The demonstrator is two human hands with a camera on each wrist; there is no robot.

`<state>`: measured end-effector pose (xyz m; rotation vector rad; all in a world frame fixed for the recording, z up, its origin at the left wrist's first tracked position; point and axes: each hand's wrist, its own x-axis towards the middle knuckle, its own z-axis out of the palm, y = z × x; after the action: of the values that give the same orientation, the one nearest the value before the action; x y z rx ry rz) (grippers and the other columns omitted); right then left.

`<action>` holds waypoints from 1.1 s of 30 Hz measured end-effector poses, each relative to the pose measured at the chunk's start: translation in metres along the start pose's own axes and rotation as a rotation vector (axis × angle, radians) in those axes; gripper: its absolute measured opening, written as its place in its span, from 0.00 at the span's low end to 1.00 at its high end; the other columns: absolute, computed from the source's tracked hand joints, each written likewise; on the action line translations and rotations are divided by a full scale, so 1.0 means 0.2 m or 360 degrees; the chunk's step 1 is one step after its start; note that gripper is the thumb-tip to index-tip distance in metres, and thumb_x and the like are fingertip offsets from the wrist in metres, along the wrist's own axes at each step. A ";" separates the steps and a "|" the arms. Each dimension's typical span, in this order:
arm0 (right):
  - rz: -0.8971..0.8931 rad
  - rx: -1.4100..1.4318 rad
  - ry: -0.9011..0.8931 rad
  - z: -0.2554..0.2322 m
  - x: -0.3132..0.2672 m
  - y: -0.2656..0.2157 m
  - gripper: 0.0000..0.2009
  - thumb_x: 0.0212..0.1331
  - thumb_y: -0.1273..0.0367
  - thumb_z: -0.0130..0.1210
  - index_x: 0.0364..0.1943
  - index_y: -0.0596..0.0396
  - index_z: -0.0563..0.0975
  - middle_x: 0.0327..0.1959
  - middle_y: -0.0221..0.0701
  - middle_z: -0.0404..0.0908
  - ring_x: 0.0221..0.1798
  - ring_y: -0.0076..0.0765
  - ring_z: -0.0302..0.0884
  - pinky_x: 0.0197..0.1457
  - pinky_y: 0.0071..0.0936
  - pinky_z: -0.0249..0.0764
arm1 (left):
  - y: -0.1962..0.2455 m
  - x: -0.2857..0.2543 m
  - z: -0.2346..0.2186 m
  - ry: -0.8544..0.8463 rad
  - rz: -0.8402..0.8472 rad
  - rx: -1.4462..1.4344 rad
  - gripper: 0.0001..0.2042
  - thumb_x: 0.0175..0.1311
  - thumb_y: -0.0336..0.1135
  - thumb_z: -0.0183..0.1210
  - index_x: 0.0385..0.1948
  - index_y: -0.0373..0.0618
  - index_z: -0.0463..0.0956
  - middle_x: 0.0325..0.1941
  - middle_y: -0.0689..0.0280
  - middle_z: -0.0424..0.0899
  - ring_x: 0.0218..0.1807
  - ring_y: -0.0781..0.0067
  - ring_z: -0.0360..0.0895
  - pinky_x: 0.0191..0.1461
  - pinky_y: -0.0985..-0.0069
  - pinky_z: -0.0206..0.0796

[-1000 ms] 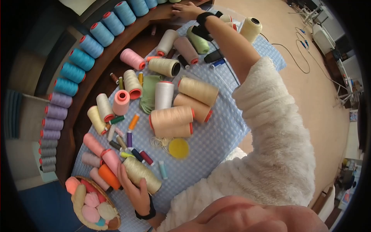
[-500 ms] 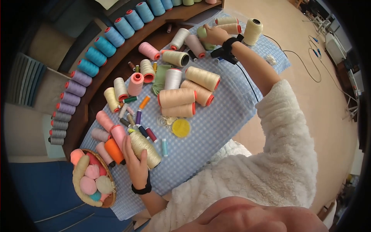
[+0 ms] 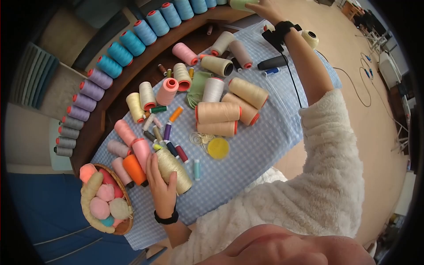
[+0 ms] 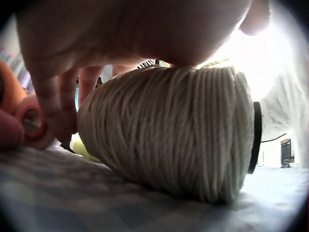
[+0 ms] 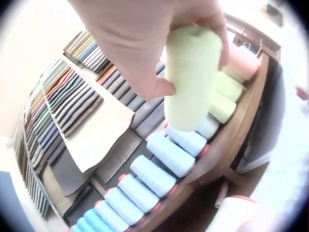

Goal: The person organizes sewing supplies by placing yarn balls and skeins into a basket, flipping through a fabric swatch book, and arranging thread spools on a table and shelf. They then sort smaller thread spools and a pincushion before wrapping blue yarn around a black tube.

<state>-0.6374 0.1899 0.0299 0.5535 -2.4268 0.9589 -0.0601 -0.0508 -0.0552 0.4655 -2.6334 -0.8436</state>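
At the top of the head view my right hand (image 3: 268, 9) grips a light green thread cone (image 5: 193, 79) by its upper part, thumb on one side and fingers on the other. The cone hangs just above the shelf row of thread cones, close to two other green ones (image 5: 223, 107). My left hand (image 3: 161, 194) rests on a cream cone of thick thread (image 3: 176, 172) lying on its side on the checked cloth. Its fingers drape over one end of that cone while the thumb lies apart. Beside these fingers lie a pink cone (image 3: 141, 152) and an orange cone (image 3: 134, 169).
A curved wooden shelf (image 3: 104, 104) carries blue, purple and grey cones. More cones and small spools lie across the blue checked cloth (image 3: 260, 150), with a yellow disc (image 3: 218, 148) near the middle. A basket (image 3: 128, 216) of yarn balls stands at the left. Fabric swatches (image 5: 77, 101) hang behind the shelf.
My right hand has gone from the shelf to the green cone on the cloth, taken hold of it and carried it up to the shelf. The left hand stays on the cream cone.
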 end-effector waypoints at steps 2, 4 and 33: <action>-0.0128 -0.0101 0.0119 0.07 0.06 -0.04 0.34 0.48 0.56 0.68 0.59 0.58 0.72 0.48 0.51 0.83 0.52 0.52 0.82 0.57 0.42 0.76 | 0.00 0.00 0.00 -0.0002 0.0008 0.0001 0.34 0.64 0.36 0.59 0.71 0.38 0.59 0.74 0.47 0.60 0.75 0.42 0.57 0.77 0.53 0.50; -0.0223 -0.0137 0.0071 0.15 0.13 -0.08 0.33 0.48 0.57 0.69 0.59 0.57 0.72 0.50 0.53 0.82 0.55 0.54 0.80 0.60 0.44 0.74 | -0.01 0.00 0.00 -0.0008 0.0000 0.0001 0.34 0.63 0.35 0.59 0.71 0.38 0.59 0.74 0.46 0.60 0.75 0.42 0.57 0.77 0.53 0.50; -0.0157 0.1165 0.0031 0.75 0.16 0.22 0.24 0.69 0.69 0.56 0.66 0.63 0.65 0.57 0.42 0.77 0.58 0.38 0.74 0.60 0.31 0.73 | -0.02 0.01 -0.02 -0.0076 -0.0085 -0.0034 0.37 0.62 0.43 0.59 0.71 0.36 0.58 0.75 0.43 0.58 0.76 0.39 0.56 0.77 0.51 0.50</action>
<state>-0.7278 0.1053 -0.0719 0.8839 -1.9514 1.7958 -0.0591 -0.0564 -0.0540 0.5179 -2.6637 -0.9089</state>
